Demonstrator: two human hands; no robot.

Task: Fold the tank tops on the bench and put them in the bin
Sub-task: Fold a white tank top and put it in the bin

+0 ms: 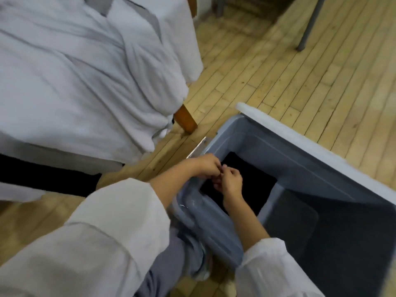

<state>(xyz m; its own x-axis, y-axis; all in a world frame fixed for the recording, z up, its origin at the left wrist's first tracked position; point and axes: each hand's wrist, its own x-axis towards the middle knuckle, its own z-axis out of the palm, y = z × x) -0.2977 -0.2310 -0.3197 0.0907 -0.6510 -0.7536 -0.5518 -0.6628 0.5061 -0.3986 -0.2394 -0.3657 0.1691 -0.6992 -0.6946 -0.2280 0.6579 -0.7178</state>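
The grey bin (289,155) stands on the wooden floor (278,71) at 4 o'clock, its pale rim running diagonally towards 3 o'clock. A folded black tank top (252,181) lies flat on the bottom of the bin, tucked into the corner nearest the person.

Both hands are over that corner, close together, fingertips meeting. The left hand (205,166) reaches in from 9 o'clock across the bin's edge, and the right hand (230,185) comes up from 6 o'clock, just to the right of it. The fingers of both are curled, right above the near edge of the black fabric. The blur makes it hard to tell whether they pinch the fabric or only touch each other.

Loose white sleeves (107,221) cover both forearms, and blue-grey trousers (171,264) press against the bin's outer wall at 6 o'clock.

The bench (185,118) fills the 10 o'clock area. A rumpled white cloth (75,82) is draped over it, and one wooden leg shows beside the bin. A dark strip (42,176) shows below the cloth's edge at 9 o'clock; what it is cannot be told. Grey metal legs (310,24) stand at 1 o'clock.
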